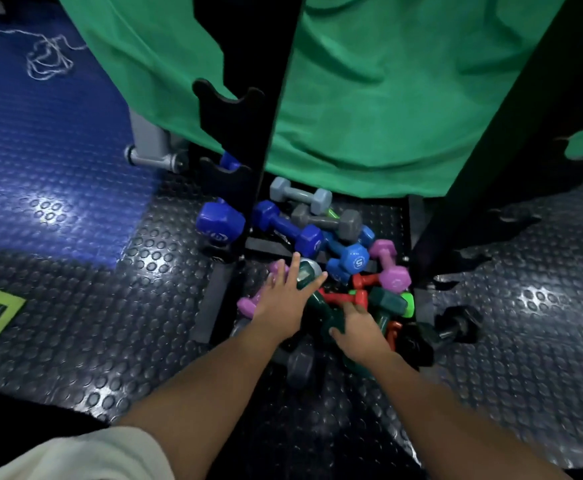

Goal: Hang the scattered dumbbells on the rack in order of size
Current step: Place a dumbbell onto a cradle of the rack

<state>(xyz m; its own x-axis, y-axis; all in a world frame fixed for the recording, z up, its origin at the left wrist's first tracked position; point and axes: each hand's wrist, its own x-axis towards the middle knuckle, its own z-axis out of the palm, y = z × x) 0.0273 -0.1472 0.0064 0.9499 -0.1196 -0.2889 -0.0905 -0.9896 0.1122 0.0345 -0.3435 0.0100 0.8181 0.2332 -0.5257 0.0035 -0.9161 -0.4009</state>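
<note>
Left hand (283,299) lies open, fingers spread, on the dark green dumbbell (319,303); right hand (359,332) grips its near end.

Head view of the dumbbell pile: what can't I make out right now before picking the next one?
- Dark green dumbbell: its handle is covered by both hands; left hand spread over it, right hand closing on it, grip unclear.
- Weight markings: only the "5" on the light blue dumbbell reads; others blurred or turned away.
- Rack: upper cradles cut off by the top edge.
- Pile's bottom layer: buried.
</note>
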